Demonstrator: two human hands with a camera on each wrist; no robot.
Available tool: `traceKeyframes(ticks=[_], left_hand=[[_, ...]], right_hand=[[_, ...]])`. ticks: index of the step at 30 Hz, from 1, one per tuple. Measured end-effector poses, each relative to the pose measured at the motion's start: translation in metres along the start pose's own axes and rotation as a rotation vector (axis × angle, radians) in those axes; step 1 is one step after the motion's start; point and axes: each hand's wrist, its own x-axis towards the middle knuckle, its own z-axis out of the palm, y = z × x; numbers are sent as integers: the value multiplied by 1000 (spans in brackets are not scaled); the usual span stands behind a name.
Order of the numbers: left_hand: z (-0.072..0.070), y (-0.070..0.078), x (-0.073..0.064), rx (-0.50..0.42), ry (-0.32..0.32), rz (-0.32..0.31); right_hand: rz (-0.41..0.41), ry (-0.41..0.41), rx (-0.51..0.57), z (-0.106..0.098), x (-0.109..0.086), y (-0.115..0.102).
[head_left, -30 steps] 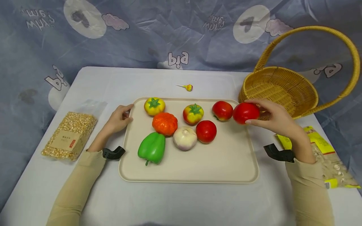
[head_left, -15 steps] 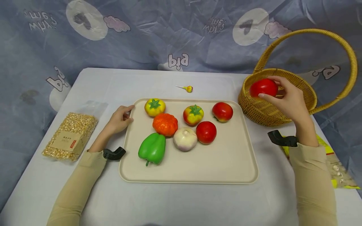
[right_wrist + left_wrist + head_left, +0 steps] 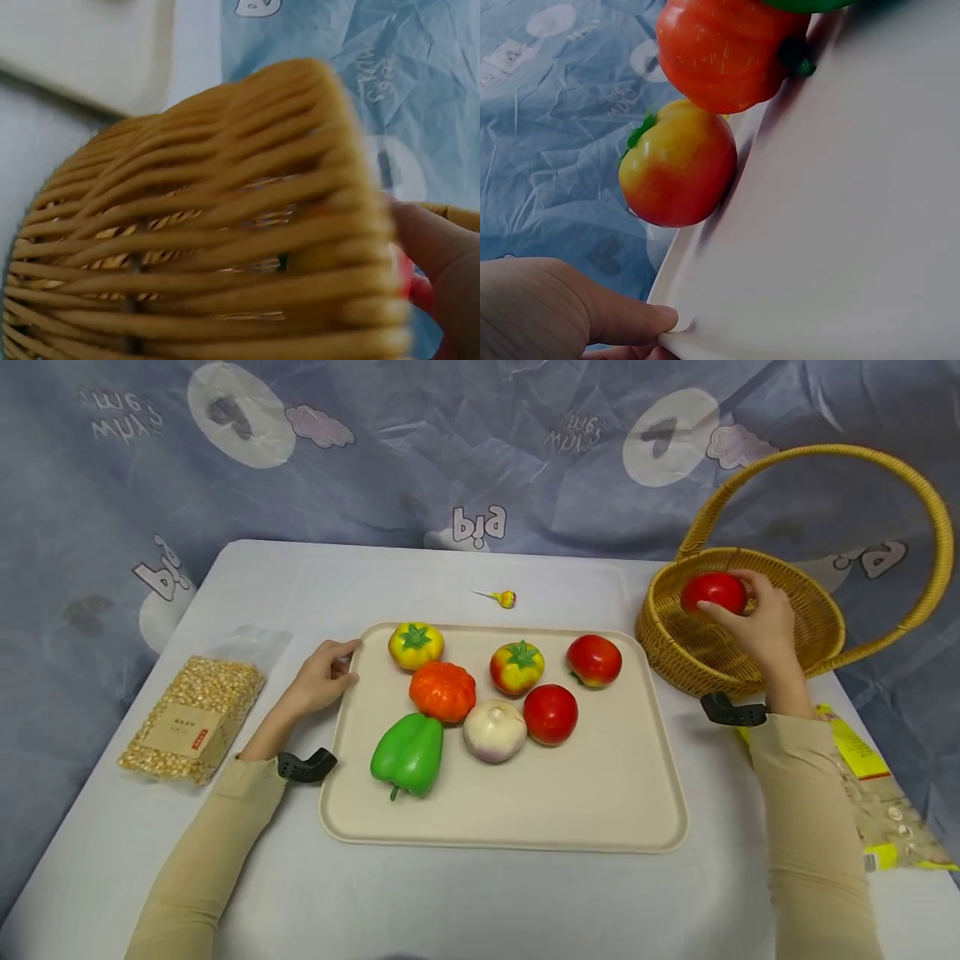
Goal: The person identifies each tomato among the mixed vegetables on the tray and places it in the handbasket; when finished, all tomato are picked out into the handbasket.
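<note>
My right hand (image 3: 763,620) grips a red tomato (image 3: 712,592) inside the mouth of the wicker basket (image 3: 678,653). In the right wrist view the basket's woven wall (image 3: 195,217) hides most of the tomato. My left hand (image 3: 318,677) pinches the upper left corner of the beige tray (image 3: 555,810); in the left wrist view its thumb (image 3: 641,321) lies over the rim. On the tray are a yellow tomato (image 3: 416,646), a small orange pumpkin (image 3: 442,692), a green bell pepper (image 3: 408,754), a garlic bulb (image 3: 494,732), a yellow-red tomato (image 3: 517,667) and two red tomatoes (image 3: 551,715).
A lollipop (image 3: 501,599) lies behind the tray. To the left is a clear bag of corn kernels (image 3: 191,718). A yellow-and-clear bag (image 3: 885,802) lies at the right, partly behind my forearm. The basket's tall handle (image 3: 933,527) arches up over its right side.
My right hand has carried the red tomato from beside the tray's upper right corner, right and up, then lowered it into the basket. My left hand stays at the tray's corner.
</note>
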Motion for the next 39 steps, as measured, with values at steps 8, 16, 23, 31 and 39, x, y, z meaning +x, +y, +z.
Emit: traceKeyframes(ticks=[8, 16, 23, 31, 39], left_hand=[[0, 8, -1, 66, -10, -60], [1, 9, -2, 97, -15, -82], [2, 6, 0, 94, -6, -74], [3, 7, 1, 99, -1, -73], [3, 9, 0, 99, 1, -73]], right_hand=[[36, -102, -18, 12, 17, 22], [84, -240, -47, 15, 21, 29], [66, -267, -71, 14, 23, 31], [60, -328, -40, 14, 26, 32], [76, -340, -15, 6, 18, 27]])
